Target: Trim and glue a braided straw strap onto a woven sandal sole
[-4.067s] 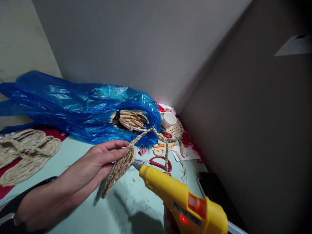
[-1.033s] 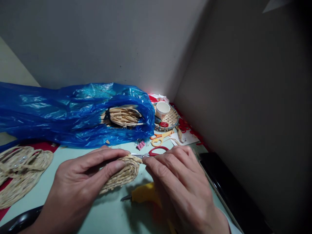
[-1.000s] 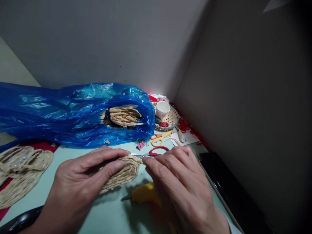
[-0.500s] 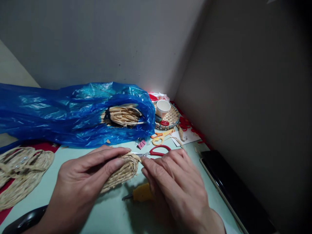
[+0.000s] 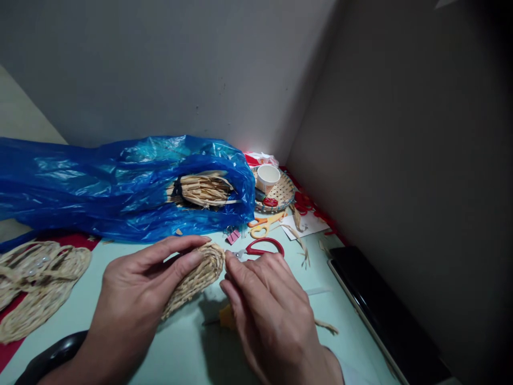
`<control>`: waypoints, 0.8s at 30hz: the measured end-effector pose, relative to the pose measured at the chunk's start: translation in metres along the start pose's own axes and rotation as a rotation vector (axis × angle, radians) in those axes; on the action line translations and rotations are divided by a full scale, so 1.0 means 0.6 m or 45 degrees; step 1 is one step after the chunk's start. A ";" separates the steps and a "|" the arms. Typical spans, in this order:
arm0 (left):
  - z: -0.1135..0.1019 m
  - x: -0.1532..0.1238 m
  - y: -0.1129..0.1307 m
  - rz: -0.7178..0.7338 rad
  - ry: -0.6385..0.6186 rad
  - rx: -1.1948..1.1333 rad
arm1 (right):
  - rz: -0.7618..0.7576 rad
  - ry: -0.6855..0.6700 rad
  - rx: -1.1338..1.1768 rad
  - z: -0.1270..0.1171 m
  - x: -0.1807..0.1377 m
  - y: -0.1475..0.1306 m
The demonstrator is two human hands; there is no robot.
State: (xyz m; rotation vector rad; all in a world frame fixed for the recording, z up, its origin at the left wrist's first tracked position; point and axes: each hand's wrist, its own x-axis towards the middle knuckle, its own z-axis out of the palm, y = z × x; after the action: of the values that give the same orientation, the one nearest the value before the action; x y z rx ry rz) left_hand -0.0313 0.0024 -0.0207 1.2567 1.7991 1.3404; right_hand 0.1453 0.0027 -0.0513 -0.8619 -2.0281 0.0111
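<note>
My left hand (image 5: 140, 286) is closed around a small oval sole woven of braided straw (image 5: 200, 275), thumb on top and fingers beneath, holding it tilted above the pale green tabletop (image 5: 176, 347). My right hand (image 5: 264, 299) presses its fingertips against the sole's right edge, fingers bent and close together. A yellow glue gun (image 5: 225, 316) lies on the table under my right hand, mostly hidden. A loose end of straw braid (image 5: 326, 326) trails out to the right of my right wrist.
A blue plastic bag (image 5: 120, 187) holding straw bundles (image 5: 202, 190) lies behind. Red scissors (image 5: 262, 247), orange scissors (image 5: 262, 225), a pink clip (image 5: 232, 236) and a woven tray with a white cup (image 5: 267, 177) stand beyond. Finished straw sandals (image 5: 36, 278) lie left. A black slab (image 5: 385, 315) runs along the right wall.
The glue gun, held in my right hand four seconds ago, now lies on the table. Both hands have closed on the sole, and in the last second my right hand slid left along its edge.
</note>
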 end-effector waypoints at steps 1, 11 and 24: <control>0.000 -0.001 0.001 0.003 0.000 -0.026 | 0.008 -0.002 0.003 -0.002 0.000 -0.001; 0.000 0.000 0.008 0.008 0.003 -0.098 | 0.156 0.129 0.077 0.008 -0.001 -0.015; 0.015 -0.005 -0.012 -0.284 -0.153 -0.620 | 0.150 0.041 0.043 0.019 0.000 -0.019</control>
State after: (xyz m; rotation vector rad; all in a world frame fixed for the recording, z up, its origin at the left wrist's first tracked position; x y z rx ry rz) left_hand -0.0247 0.0029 -0.0309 0.8288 1.3695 1.4262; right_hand 0.1305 -0.0023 -0.0542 -0.9529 -1.9396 0.0961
